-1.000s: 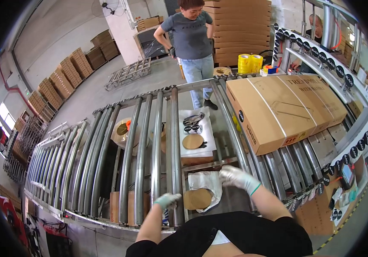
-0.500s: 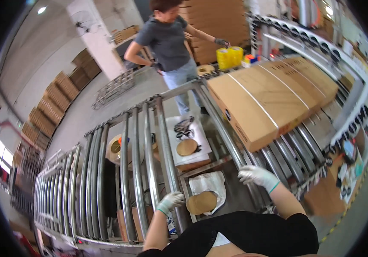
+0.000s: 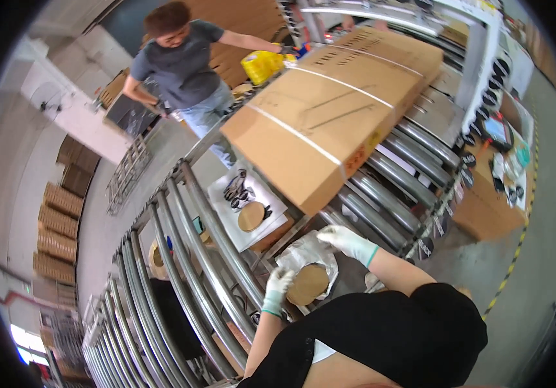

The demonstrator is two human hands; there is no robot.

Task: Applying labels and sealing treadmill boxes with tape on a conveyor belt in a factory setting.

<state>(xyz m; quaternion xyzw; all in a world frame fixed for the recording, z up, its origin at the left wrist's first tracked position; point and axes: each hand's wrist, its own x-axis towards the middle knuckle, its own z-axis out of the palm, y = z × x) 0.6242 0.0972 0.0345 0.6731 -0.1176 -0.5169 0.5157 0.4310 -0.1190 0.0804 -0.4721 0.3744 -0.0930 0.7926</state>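
A large cardboard box [image 3: 339, 107] with white straps lies flat on the rollers, its near corner just beyond my right hand. My right hand [image 3: 344, 240], in a white glove with a green cuff, reaches toward that corner with fingers stretched out and nothing in them. Lower left, my left hand [image 3: 279, 286], gloved the same way, is beside the roller frame and a white plastic bag [image 3: 305, 251]. Its fingers are loosely bent, with nothing visible in them. Between the hands, a round brown disc [image 3: 308, 284] lies over the bag.
Steel rollers [image 3: 216, 258] extend left, and more rollers [image 3: 381, 200] run under the box. A white sheet [image 3: 261, 236] bears another brown disc and black parts. A person [image 3: 184, 64] stands across the line, one hand near yellow tape rolls [image 3: 263, 66]. A white frame [image 3: 481, 58] rises right.
My view has turned to the right. The box has come left along the line and now reaches over the gap between the roller sections. My hands are closer together.
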